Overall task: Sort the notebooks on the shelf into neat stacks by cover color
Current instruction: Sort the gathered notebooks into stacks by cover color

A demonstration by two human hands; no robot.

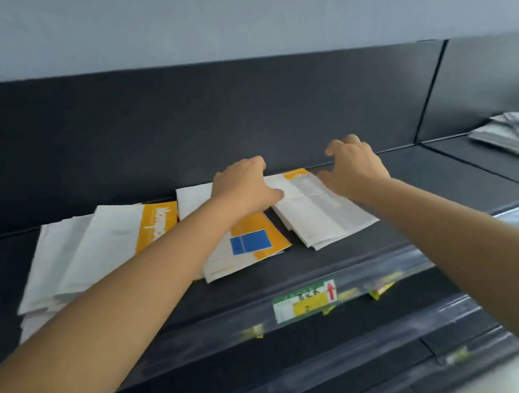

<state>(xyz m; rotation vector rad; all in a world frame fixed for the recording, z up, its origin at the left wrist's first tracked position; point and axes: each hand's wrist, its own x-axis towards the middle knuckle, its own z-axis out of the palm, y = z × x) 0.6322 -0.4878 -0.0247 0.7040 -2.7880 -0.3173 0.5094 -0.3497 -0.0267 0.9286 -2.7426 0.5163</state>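
Container: dark matte shelf board (400,239), dark upright back panel (180,124) behind. Contents: three groups of thin paper notebooks, all flat.

- 9 o'clock: fanned pile of white notebooks (75,257), orange lettered band on the top cover, near edge hidden by the left forearm.
- Centre: white-and-orange stack with blue square (250,243), skewed.
- 3 o'clock of centre, just beside it: white-and-grey stack (324,218), orange strip at the far end.

Left hand (242,185): palm down on the centre group, fingers hooked over its far edge, thumb touching the neighbouring stack.

Right hand (356,167): above the far end of the white-and-grey stack, fingers curled; grasp or no grasp, cannot tell.

6 o'clock: white, green and yellow price label (304,300) in the clear front rail.

2 o'clock, adjacent shelf section: grey flat packets (514,137).
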